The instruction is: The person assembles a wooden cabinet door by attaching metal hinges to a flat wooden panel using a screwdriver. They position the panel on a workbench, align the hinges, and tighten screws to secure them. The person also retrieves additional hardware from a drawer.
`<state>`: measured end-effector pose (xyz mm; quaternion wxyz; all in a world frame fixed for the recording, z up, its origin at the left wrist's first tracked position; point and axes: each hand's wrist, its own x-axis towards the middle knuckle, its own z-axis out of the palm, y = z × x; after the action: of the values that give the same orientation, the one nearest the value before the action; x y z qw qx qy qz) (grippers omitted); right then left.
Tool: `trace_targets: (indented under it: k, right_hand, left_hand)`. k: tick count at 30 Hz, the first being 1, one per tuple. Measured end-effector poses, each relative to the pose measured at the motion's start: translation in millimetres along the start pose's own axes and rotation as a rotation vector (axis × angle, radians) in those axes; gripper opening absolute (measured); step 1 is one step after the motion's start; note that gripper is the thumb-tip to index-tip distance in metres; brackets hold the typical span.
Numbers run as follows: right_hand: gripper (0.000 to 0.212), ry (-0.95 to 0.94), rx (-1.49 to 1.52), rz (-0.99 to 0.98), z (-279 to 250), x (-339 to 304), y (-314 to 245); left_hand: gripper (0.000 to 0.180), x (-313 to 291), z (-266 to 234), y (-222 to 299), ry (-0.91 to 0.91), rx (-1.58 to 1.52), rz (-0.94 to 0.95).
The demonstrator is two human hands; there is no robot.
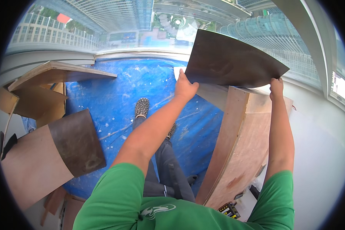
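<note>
Both arms reach forward, holding up a dark brown flexible sheet [234,59] in front of the window. My left hand [185,89] is closed at its lower left corner, where a bit of white [176,72] shows beside the fingers. My right hand [276,89] pinches the lower right corner. The sheet bows slightly between them. Beneath it stands a long plywood box [239,143], partly hidden by the sheet and my right arm. On the left lies a plywood board [36,165], with a similar dark brown sheet [77,141] covering one end.
Blue plastic sheeting [122,82], wrinkled and spotted white, covers the floor under my feet. A plywood panel [61,71] juts out at the left above a cardboard box [38,97]. A large window [142,34] spans the far side. A yellow-and-black item [229,210] lies near my right side.
</note>
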<state>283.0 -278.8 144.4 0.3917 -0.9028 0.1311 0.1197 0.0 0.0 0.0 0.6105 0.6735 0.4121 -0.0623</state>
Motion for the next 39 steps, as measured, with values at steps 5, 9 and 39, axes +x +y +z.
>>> trace_targets:
  k: [5,9,39]
  right_hand:
    - [0.063,0.069,0.008,0.024,6.7,7.3,10.5]
    - [0.085,0.126,0.021,0.065,10.6,9.9,13.8]
    - [0.046,-0.738,-0.518,0.012,-17.9,-431.2,73.9]
  left_hand:
    - [0.100,5.5,5.3,-12.6,-0.026,-0.038,0.027]
    - [0.103,3.7,7.5,-23.1,-0.036,-0.125,0.030]
    - [0.047,-171.8,-149.7,-157.5,-0.216,-0.054,-0.280]
